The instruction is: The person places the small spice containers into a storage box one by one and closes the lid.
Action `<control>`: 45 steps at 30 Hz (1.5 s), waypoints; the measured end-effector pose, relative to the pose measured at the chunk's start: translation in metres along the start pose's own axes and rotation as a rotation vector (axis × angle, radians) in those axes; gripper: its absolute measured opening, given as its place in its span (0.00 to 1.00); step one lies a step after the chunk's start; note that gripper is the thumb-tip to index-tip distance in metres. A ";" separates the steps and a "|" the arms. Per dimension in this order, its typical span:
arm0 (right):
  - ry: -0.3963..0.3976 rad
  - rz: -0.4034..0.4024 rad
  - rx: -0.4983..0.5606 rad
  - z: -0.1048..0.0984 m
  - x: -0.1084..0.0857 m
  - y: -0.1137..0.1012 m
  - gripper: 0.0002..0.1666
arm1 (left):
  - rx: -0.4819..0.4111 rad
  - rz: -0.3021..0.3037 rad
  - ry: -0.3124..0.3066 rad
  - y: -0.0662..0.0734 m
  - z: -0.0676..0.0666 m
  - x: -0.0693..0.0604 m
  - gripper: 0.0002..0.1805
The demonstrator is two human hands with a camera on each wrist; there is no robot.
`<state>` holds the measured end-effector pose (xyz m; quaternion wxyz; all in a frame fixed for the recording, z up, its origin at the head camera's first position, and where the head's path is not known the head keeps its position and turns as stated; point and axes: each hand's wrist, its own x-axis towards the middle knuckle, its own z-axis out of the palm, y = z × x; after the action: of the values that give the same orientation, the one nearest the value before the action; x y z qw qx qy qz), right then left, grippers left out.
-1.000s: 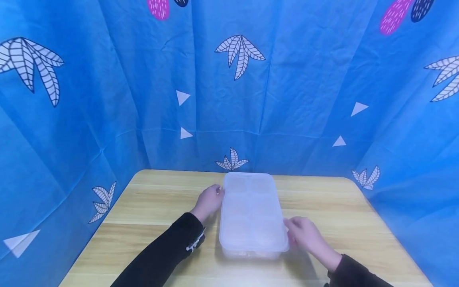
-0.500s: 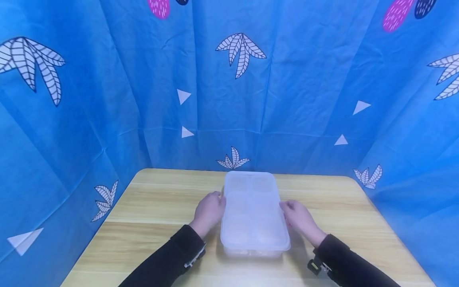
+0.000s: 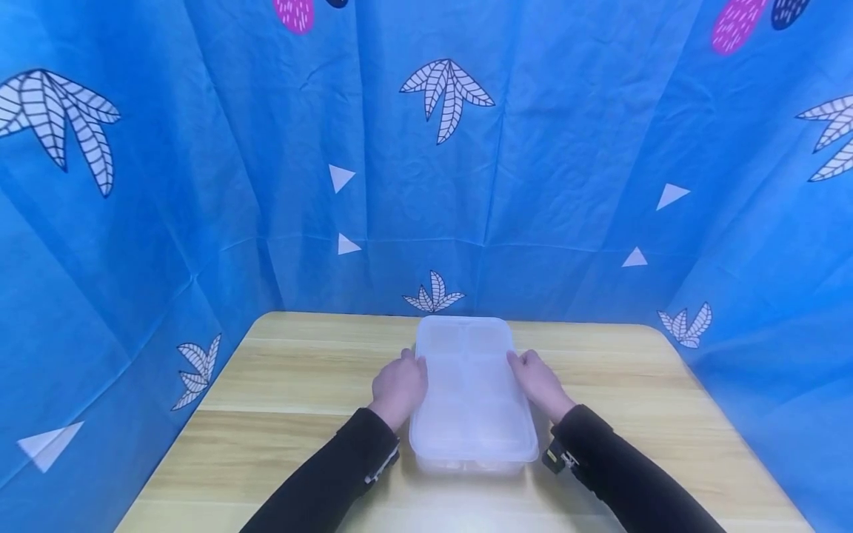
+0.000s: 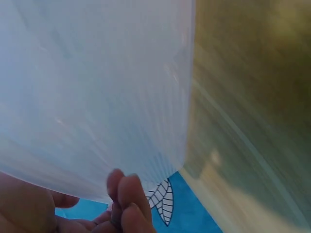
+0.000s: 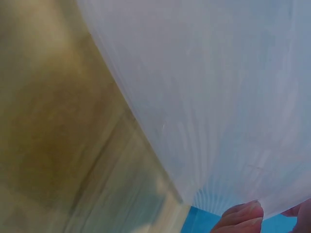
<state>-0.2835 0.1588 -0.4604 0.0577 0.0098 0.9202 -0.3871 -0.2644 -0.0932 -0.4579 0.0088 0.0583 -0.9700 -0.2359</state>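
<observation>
A translucent plastic storage box (image 3: pixel 469 466) sits lengthwise on the wooden table, with a frosted lid (image 3: pixel 469 400) on it. Several compartments show faintly through the lid; what lies inside is too blurred to tell. My left hand (image 3: pixel 400 385) pinches the lid's rim on the left long side, and my right hand (image 3: pixel 538 385) does likewise on the right. In the left wrist view, curled fingertips (image 4: pixel 127 190) press under the rim against the box's pale ribbed wall (image 4: pixel 112 97). Fingertips (image 5: pixel 243 213) of the right hand also touch near the rim in the right wrist view.
The light wooden table (image 3: pixel 300 370) has its rounded far corners close to a blue patterned curtain (image 3: pixel 566 148), which surrounds the back and sides. The box's far end lies near the table's back edge.
My right hand has moved away from me along the box's right side, from the near corner to the upper half. My left hand has shifted slightly and closed on the rim. The box stays put.
</observation>
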 end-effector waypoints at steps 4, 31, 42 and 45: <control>-0.035 0.018 0.011 0.002 0.003 -0.003 0.40 | 0.002 -0.046 -0.020 0.002 0.002 0.007 0.33; -0.005 -0.077 -0.007 0.013 0.011 0.006 0.39 | -0.258 0.018 -0.116 -0.013 0.010 0.017 0.32; -0.040 -0.064 0.073 0.014 0.014 0.011 0.39 | -0.370 0.046 -0.129 -0.019 0.017 0.017 0.33; -0.051 -0.056 0.089 0.015 0.014 0.010 0.39 | -0.370 0.048 -0.129 -0.021 0.019 0.019 0.33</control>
<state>-0.2950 0.1551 -0.4795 0.0698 -0.0232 0.9002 -0.4293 -0.2818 -0.1052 -0.4841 -0.0374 0.0174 -0.9097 -0.4131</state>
